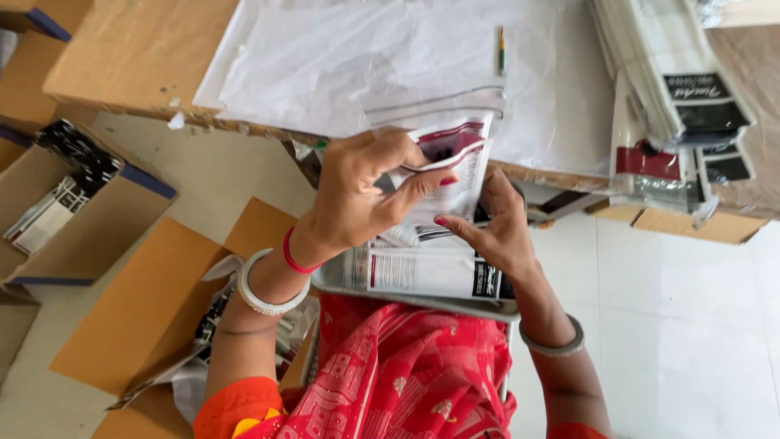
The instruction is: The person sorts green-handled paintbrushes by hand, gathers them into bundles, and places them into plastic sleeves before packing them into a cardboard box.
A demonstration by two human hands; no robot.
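**Both hands on a clear pouch above the lap stack**

The left hand (357,195) pinches a printed insert card (455,158) inside a clear plastic pouch (439,106), its long axis running away from the body. The right hand (496,232) steadies the pouch's lower edge from beneath, fingers curled on it. Below lies a stack of packed pouches (422,272) on the lap; a wooden table (138,57) stands just beyond.
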